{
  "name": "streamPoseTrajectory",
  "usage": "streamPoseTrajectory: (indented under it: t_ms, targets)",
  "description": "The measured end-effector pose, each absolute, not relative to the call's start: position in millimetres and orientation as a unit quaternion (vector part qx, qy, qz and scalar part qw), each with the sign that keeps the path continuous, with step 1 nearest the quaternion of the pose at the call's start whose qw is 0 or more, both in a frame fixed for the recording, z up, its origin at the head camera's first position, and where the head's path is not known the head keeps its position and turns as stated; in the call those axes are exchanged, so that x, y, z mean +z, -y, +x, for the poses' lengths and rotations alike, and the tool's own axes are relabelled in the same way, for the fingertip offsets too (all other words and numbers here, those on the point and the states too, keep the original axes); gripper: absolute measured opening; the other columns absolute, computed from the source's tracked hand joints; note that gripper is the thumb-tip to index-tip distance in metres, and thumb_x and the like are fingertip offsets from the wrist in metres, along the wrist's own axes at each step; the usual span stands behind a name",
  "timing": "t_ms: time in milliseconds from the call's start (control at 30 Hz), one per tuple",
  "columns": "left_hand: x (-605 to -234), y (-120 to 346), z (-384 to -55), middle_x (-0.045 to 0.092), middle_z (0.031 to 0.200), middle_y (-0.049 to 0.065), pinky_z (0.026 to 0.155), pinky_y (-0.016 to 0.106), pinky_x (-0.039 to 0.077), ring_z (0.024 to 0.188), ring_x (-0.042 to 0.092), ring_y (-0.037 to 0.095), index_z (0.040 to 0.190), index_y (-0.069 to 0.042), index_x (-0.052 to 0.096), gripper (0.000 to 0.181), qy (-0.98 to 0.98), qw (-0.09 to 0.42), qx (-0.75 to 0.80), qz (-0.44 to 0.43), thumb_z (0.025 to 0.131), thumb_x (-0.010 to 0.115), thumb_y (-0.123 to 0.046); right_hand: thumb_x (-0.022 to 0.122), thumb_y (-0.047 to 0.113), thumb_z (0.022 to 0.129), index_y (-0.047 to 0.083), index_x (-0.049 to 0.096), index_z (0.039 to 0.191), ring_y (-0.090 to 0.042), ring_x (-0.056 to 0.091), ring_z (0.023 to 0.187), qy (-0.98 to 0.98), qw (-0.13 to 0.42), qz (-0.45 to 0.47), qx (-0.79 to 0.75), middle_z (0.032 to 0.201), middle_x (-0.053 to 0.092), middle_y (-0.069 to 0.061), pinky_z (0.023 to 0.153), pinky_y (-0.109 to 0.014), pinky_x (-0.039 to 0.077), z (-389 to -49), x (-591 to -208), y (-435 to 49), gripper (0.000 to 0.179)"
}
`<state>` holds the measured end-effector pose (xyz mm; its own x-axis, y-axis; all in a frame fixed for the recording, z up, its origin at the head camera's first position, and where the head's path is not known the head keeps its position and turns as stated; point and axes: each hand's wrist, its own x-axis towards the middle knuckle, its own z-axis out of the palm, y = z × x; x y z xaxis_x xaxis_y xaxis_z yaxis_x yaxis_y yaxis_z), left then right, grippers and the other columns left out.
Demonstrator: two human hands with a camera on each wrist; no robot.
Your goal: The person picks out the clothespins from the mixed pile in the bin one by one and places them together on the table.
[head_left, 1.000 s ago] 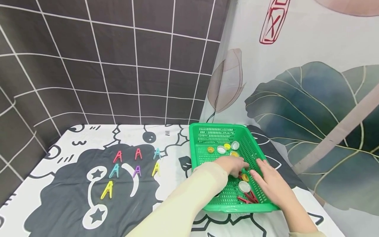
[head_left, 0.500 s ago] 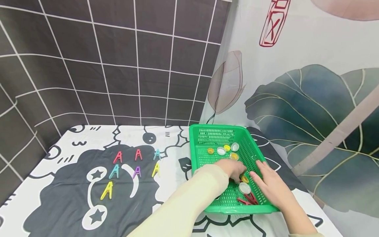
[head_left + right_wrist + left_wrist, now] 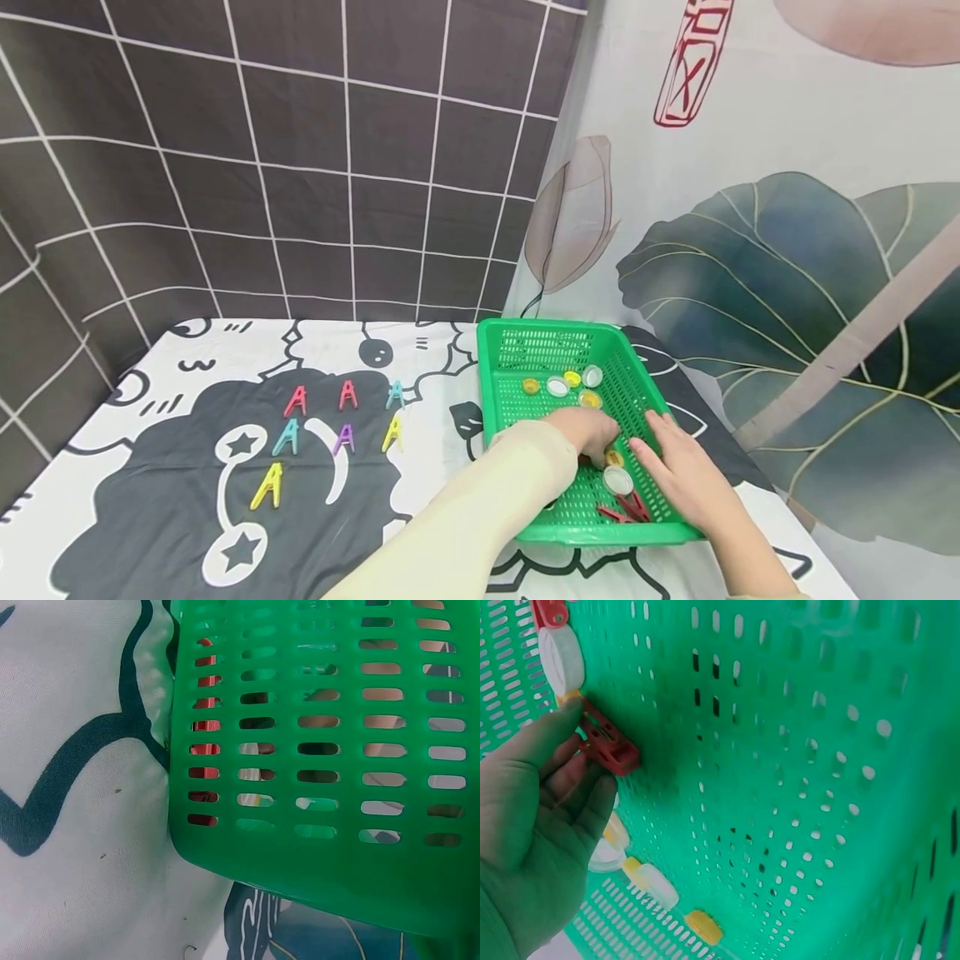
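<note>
In the left wrist view my left hand [image 3: 540, 810] pinches a red clothespin [image 3: 609, 741] between thumb and fingers, inside the green basket [image 3: 592, 533]. The head view shows this left hand [image 3: 588, 432] low in the basket, with the clothespin mostly hidden beneath it. Close by lie a yellow cap [image 3: 614, 459] and a clear round lid [image 3: 618, 480]. Other red clothespins [image 3: 627, 508] lie in the near right corner. My right hand [image 3: 686, 471] rests on the basket's right rim, fingers extended and thumb on the inner side. The right wrist view shows only the basket's outer wall [image 3: 322, 855].
Left of the basket, several coloured clothespins stand in rows on the patterned cloth, among them a purple one [image 3: 344, 438] and a large yellow one [image 3: 267, 486]. More caps, including a white one [image 3: 557, 386], lie at the basket's far end. A dark grid curtain [image 3: 300, 208] hangs behind.
My left hand has drawn slightly left and nearer inside the basket, uncovering a yellow-rimmed cap behind it. The right hand keeps its place on the rim. The head view has shifted slightly.
</note>
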<state>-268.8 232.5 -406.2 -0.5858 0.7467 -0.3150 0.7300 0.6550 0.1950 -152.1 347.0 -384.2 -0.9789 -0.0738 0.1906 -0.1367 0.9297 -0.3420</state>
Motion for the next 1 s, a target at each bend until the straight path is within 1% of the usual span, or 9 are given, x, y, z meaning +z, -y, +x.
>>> streamPoseTrajectory:
  t_ms: [200,300,400,467,633,733,833,933,1000]
  targets:
    - [-407.8,-231.1,-275.1,0.058,0.080,-0.010,0.070,0.022,0.044,0.077,0.054,0.007,0.091,-0.021,0.061,0.019,-0.884,0.186,0.034,0.427,0.080,0.076,-0.024,0.042,0.036,0.100,-0.012,0.035,0.137,-0.051,0.027,0.129,0.978,0.090,0.055,0.180,0.139,0.034,-0.033,0.097,-0.066,0.025,-153.1,-382.9,-344.2,0.062]
    - [-405.8,-229.1,-276.4,0.057,0.080,-0.010,0.070,0.023,0.044,0.077,0.054,0.007,0.090,-0.022,0.059,0.019,-0.880,0.185,0.032,0.436,0.080,0.075,-0.025,0.042,0.037,0.100,-0.012,0.034,0.138,-0.051,0.026,0.129,0.978,0.088,0.056,0.182,0.140,0.032,-0.034,0.097,-0.066,0.025,-153.8,-382.2,-343.3,0.062]
    - [-401.5,-225.0,-277.0,0.057,0.081,-0.010,0.068,0.022,0.044,0.077,0.053,0.007,0.089,-0.020,0.060,0.018,-0.871,0.186,0.036,0.453,0.081,0.075,-0.025,0.041,0.036,0.100,-0.012,0.033,0.138,-0.052,0.026,0.129,0.978,0.083,0.056,0.185,0.140,0.032,-0.034,0.097,-0.066,0.024,-154.2,-382.1,-342.5,0.062]
    - [-396.6,-221.3,-278.4,0.056,0.083,-0.009,0.068,0.021,0.044,0.077,0.053,0.007,0.092,-0.019,0.061,0.017,-0.867,0.191,0.045,0.458,0.081,0.074,-0.024,0.040,0.038,0.100,-0.012,0.033,0.138,-0.052,0.026,0.129,0.978,0.081,0.055,0.184,0.140,0.032,-0.034,0.097,-0.066,0.024,-154.2,-382.0,-342.1,0.063]
    - [-379.6,-208.4,-289.9,0.057,0.088,-0.009,0.068,0.017,0.043,0.079,0.054,0.005,0.105,-0.014,0.063,0.024,-0.857,0.193,0.114,0.465,0.084,0.071,-0.022,0.040,0.040,0.100,-0.012,0.033,0.138,-0.052,0.025,0.129,0.979,0.079,0.052,0.179,0.140,0.032,-0.034,0.097,-0.067,0.024,-153.9,-382.0,-342.5,0.065]
    - [-368.8,-199.2,-300.4,0.059,0.089,-0.009,0.069,0.016,0.043,0.079,0.055,0.003,0.106,-0.011,0.062,0.023,-0.847,0.182,0.181,0.465,0.086,0.068,-0.021,0.041,0.040,0.099,-0.013,0.033,0.138,-0.051,0.024,0.130,0.980,0.076,0.053,0.174,0.140,0.032,-0.034,0.098,-0.066,0.023,-153.9,-383.3,-343.7,0.066]
    - [-357.7,-191.1,-309.5,0.061,0.084,-0.008,0.070,0.015,0.043,0.075,0.057,0.003,0.105,-0.011,0.060,0.021,-0.833,0.174,0.250,0.462,0.087,0.066,-0.019,0.041,0.040,0.099,-0.013,0.033,0.138,-0.051,0.025,0.130,0.981,0.077,0.055,0.169,0.139,0.033,-0.034,0.098,-0.066,0.023,-154.1,-385.1,-345.1,0.066]
    - [-346.0,-184.4,-314.7,0.063,0.082,-0.007,0.072,0.014,0.043,0.072,0.059,0.005,0.110,-0.007,0.058,0.024,-0.815,0.161,0.309,0.462,0.088,0.063,-0.017,0.041,0.041,0.099,-0.013,0.033,0.137,-0.051,0.025,0.130,0.982,0.077,0.055,0.167,0.139,0.034,-0.034,0.098,-0.066,0.023,-153.9,-386.4,-346.2,0.066]
    - [-338.8,-180.1,-316.4,0.062,0.084,-0.007,0.073,0.014,0.042,0.074,0.058,0.005,0.113,-0.006,0.058,0.028,-0.808,0.142,0.340,0.460,0.088,0.062,-0.017,0.041,0.041,0.099,-0.013,0.033,0.137,-0.051,0.025,0.129,0.982,0.075,0.054,0.167,0.139,0.034,-0.034,0.098,-0.066,0.023,-153.5,-387.1,-346.6,0.067]
